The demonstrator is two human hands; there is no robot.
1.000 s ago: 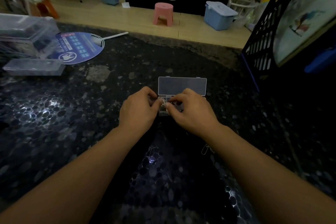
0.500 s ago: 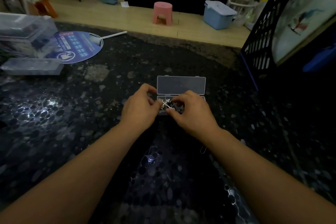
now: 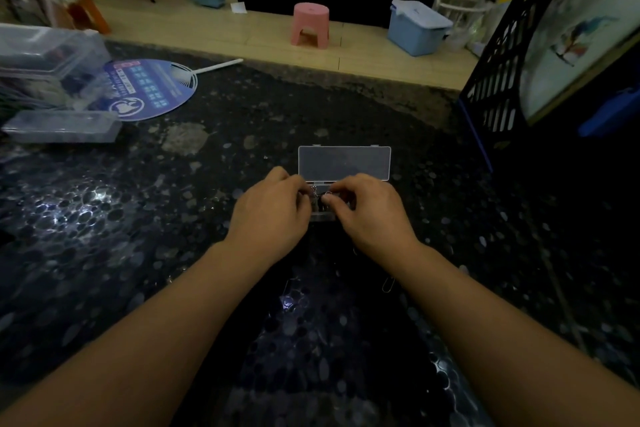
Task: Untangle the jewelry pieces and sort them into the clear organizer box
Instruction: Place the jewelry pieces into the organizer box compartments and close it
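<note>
1. Two hands at work over the clear organizer box [image 3: 344, 163], lid open and standing up at the back, tray largely hidden beneath the knuckles.
2. Left hand [image 3: 273, 211] and right hand [image 3: 367, 208] close together, fingertips of each pinched on a small silvery jewelry tangle [image 3: 317, 193] held between them, just above the tray.
3. Too dim and too small to tell which pieces make up the knot, or which compartment sits below.
4. Risk of tightening the knot: likely if pulled apart hard instead of teased loose.
5. Risk of a freed piece slipping onto the dark speckled tabletop [image 3: 138, 236], hard to spot there; a thin wire loop [image 3: 388, 284] already lying near the right forearm.
6. Risk of nudging the light box, or tipping the lid shut, with a careless knuckle.
</note>
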